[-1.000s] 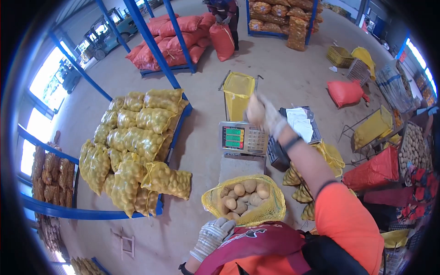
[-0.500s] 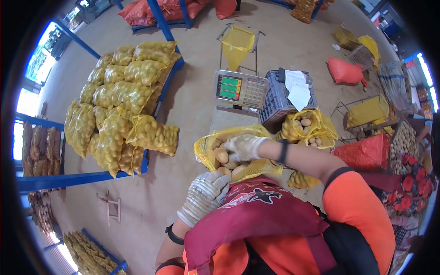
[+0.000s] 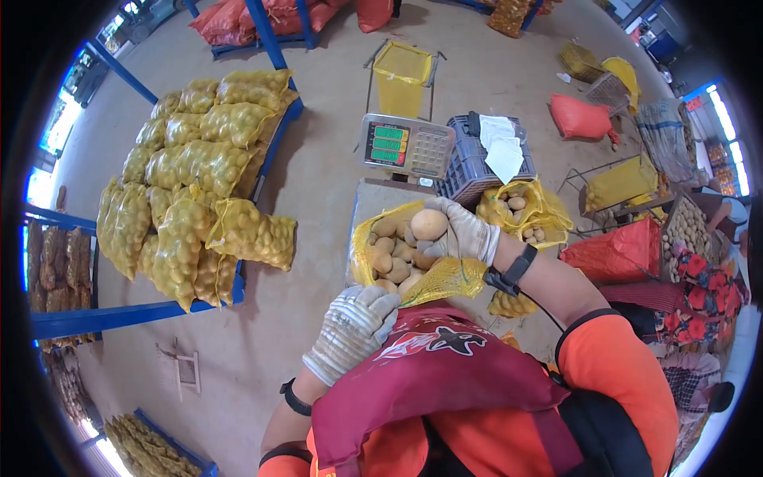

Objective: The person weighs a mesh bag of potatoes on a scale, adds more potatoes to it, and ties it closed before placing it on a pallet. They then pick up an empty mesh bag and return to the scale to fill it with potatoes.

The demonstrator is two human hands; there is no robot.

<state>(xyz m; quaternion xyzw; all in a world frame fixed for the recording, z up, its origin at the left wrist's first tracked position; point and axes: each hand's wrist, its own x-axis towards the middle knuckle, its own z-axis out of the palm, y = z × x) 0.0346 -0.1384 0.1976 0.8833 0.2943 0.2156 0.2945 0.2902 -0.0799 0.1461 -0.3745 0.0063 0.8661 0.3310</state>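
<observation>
A yellow mesh bag (image 3: 442, 286) full of potatoes (image 3: 383, 246) stands open on the scale's platform (image 3: 369, 196). My gloved right hand (image 3: 469, 232) is closed around one large potato (image 3: 429, 225) at the bag's right side, above the others. My gloved left hand (image 3: 355, 327) is closed at the near rim of the bag, its fingers curled on the mesh. Just beyond the bag is the scale's display and keypad (image 3: 407, 146), with green lit readouts.
Filled mesh sacks (image 3: 195, 167) are stacked on a blue pallet to the left. A grey-blue crate (image 3: 469, 176) bearing papers (image 3: 501, 147) is beyond the bag. More opened potato bags (image 3: 524, 208) and a red sack (image 3: 616, 253) lie to the right. A person in flowered sleeves (image 3: 703, 298) is at far right.
My right hand has come up out of the bag with a potato and moved right. The bag's mouth is spread wider, and the view has shifted slightly. My left hand stays at the rim.
</observation>
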